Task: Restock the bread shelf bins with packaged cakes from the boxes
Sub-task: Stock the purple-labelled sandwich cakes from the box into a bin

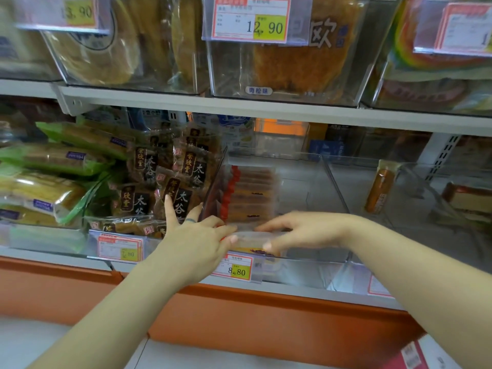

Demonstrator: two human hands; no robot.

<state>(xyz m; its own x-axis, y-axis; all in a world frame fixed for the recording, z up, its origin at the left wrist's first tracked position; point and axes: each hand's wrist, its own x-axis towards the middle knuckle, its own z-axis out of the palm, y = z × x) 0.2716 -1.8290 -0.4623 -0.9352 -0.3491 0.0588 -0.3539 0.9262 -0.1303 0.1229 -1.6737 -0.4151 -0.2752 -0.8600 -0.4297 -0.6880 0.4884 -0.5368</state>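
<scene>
2 hands, L + R, round pkg

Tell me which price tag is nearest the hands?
The 8.80 tag, just under the left hand; the 7.80 tag sits further left, the 12.90 tag a shelf higher.

In the middle bin on the lower shelf, a cake stack is set against the left wall. Cake packs are piled in the bin to its left, wrapped loaves further left. One packaged cake is held at the near rim between the left hand and right hand.
</scene>
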